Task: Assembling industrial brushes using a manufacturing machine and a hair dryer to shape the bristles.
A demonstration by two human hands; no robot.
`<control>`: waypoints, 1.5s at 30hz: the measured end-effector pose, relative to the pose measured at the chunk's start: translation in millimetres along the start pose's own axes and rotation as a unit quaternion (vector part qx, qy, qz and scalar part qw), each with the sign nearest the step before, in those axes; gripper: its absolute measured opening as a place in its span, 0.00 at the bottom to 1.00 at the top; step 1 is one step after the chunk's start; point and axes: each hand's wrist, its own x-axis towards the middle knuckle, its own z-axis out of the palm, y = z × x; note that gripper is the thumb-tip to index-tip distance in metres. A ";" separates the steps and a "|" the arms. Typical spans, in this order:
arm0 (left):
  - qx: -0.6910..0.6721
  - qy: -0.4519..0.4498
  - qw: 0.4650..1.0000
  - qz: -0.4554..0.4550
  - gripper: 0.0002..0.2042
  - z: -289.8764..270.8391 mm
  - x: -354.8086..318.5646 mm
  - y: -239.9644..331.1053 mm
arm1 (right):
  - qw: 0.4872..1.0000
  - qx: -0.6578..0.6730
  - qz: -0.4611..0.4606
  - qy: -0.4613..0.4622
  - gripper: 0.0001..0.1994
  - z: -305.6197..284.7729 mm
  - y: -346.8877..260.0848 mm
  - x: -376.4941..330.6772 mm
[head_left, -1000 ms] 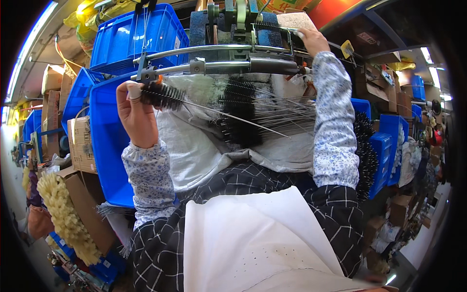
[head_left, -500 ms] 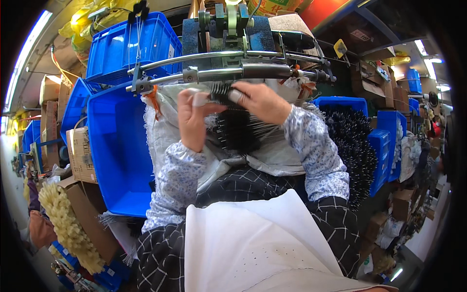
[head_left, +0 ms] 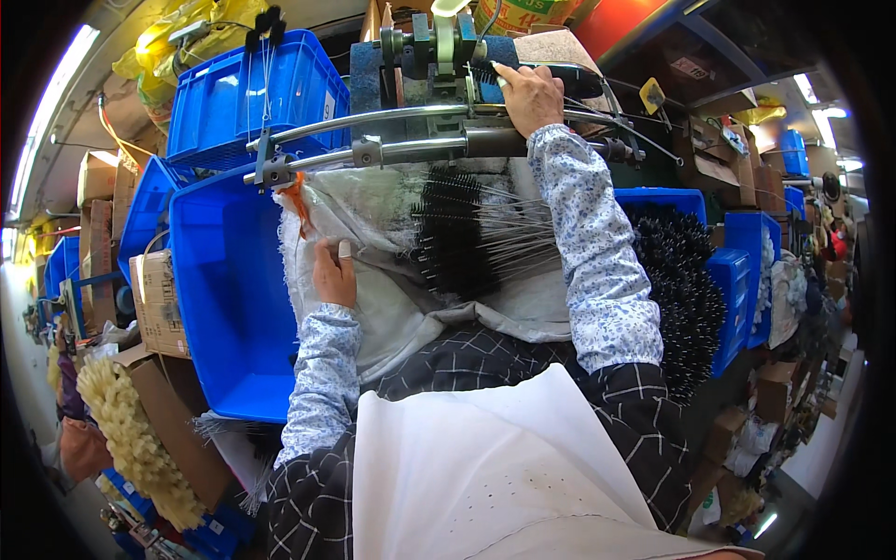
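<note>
My right hand (head_left: 534,98) reaches to the machine (head_left: 446,61) at the back, its fingers closed on a black-bristled twisted-wire brush. The bristle end (head_left: 483,72) shows left of the fingertips, close to the machine's pale green wheel (head_left: 444,35). A thin wire with a looped end runs out to the right, seemingly its stem. My left hand (head_left: 334,275) hovers over the left of the white cloth (head_left: 378,247), fingers up and apart, holding nothing; one digit has white tape. Between my arms, a pile of black wire brushes (head_left: 453,233) lies on the cloth, stems pointing right.
Two metal bars (head_left: 411,145) cross in front of the machine. A deep blue bin (head_left: 233,308) stands at my left, another blue crate (head_left: 252,98) behind it. On my right is a large heap of black brushes (head_left: 677,289) by a blue bin (head_left: 658,198). Cardboard boxes (head_left: 159,299) stand further out.
My hands were together over the brush pile. The right has moved up to the machine with a brush; the left has dropped down and to the left, away from the pile.
</note>
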 end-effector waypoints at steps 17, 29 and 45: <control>0.031 0.021 0.999 0.031 0.09 -0.7 -1.0 6.8 | 0.998 -0.031 -0.010 0.047 0.12 -4.0 -1.0 -1.6; 0.030 0.022 0.999 0.024 0.09 0.0 -1.5 2.8 | 1.000 0.003 0.007 0.025 0.13 -3.9 -0.5 -0.2; 0.045 0.032 0.998 0.038 0.10 0.3 -1.3 -0.3 | 0.990 0.007 0.135 -0.039 0.20 1.8 26.4 -8.0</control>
